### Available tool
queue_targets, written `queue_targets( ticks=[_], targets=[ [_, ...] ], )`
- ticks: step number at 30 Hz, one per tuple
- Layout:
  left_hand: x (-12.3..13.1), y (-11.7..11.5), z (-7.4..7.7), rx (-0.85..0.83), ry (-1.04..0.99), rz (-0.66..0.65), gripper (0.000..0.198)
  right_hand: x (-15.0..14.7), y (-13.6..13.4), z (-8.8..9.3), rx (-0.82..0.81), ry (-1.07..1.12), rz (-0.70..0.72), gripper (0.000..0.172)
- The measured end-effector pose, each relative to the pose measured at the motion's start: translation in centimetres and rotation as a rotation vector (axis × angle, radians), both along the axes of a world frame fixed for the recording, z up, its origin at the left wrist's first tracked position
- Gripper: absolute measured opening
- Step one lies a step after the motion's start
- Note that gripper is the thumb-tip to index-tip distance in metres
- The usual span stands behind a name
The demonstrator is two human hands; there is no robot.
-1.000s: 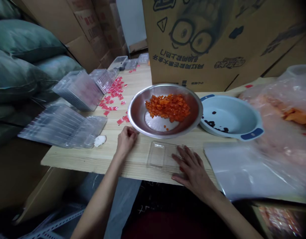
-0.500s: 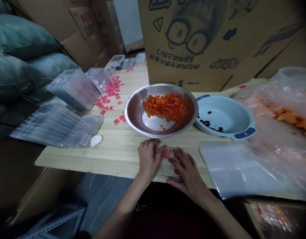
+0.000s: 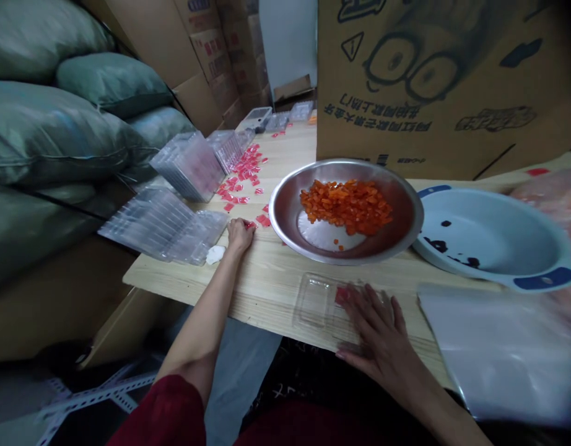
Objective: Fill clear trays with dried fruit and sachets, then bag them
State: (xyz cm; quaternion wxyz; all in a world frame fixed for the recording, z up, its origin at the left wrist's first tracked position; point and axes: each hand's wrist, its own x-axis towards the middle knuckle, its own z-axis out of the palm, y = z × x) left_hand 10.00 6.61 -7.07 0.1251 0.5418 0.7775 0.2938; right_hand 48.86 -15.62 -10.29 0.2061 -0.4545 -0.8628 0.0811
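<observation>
My left hand (image 3: pixel 240 235) is stretched out to the left of the steel bowl, its fingers curled down on a small red packet (image 3: pixel 251 225). More red packets (image 3: pixel 244 167) lie scattered farther back. Over a clear plastic box (image 3: pixel 313 300) at the table's front edge, my right hand (image 3: pixel 376 328) lies with fingers spread, covering its right part. Another red packet (image 3: pixel 342 295) shows by the right fingertips. Just behind the box stands the steel bowl (image 3: pixel 285 232), with a heap of orange diced pieces (image 3: pixel 348 205) in it.
A blue basin (image 3: pixel 503 223) with a few dark pieces stands right of the bowl, with clear plastic bags (image 3: pixel 503 347) in front. Stacked clear boxes (image 3: pixel 160 223) and a white scrap (image 3: pixel 215 254) lie left. Behind stand a large carton (image 3: pixel 434 136) and sacks (image 3: pixel 48 130).
My left hand has left the clear box and moved left to the red packets. My right hand stays on the box. The view has turned left.
</observation>
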Motion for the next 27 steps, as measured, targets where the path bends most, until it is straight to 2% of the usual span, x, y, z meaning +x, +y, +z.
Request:
queue_targets(
  ticks=[3,6,8,10,13,15,18,22,25,27],
  targets=[
    [1.0,-3.0,-0.1,0.035,-0.085,-0.018,0.011,0.5,-1.1,0.3,-0.016,0.030,-0.040,0.082],
    [4.0,-7.9,0.3,0.053,-0.234,-0.090,0.013,0.9,-2.6,0.6,-0.037,0.066,-0.086,0.077],
    [6.8,-11.5,1.2,0.025,-0.424,-0.283,0.017,1.1,-3.5,0.8,-0.073,0.085,-0.109,0.076],
    [9.9,-14.6,2.4,-0.048,-0.563,-0.564,0.020,1.1,-4.2,0.9,-0.102,0.102,-0.118,0.075],
    [13.9,-17.2,4.1,-0.187,-0.471,-0.953,0.011,1.2,-4.6,0.9,-0.118,0.127,-0.128,0.073],
    [15.7,-17.4,4.6,-0.214,-0.330,-1.110,0.012,1.2,-4.6,0.9,-0.119,0.153,-0.130,0.071],
    [17.0,-16.8,4.2,-0.167,-0.182,-1.166,0.015,1.2,-4.3,0.4,-0.123,0.183,-0.124,0.068],
    [17.6,-16.9,2.8,-0.048,-0.131,-1.200,0.016,0.7,-4.5,0.3,-0.141,0.192,-0.146,0.069],
    [17.5,-17.7,1.6,0.064,-0.092,-1.162,0.021,1.2,-4.7,2.2,-0.191,0.184,-0.145,0.074],
    [16.7,-18.1,0.8,0.152,-0.068,-1.072,0.024,3.3,-4.2,4.5,-0.199,0.213,-0.165,0.071]
  ],
)
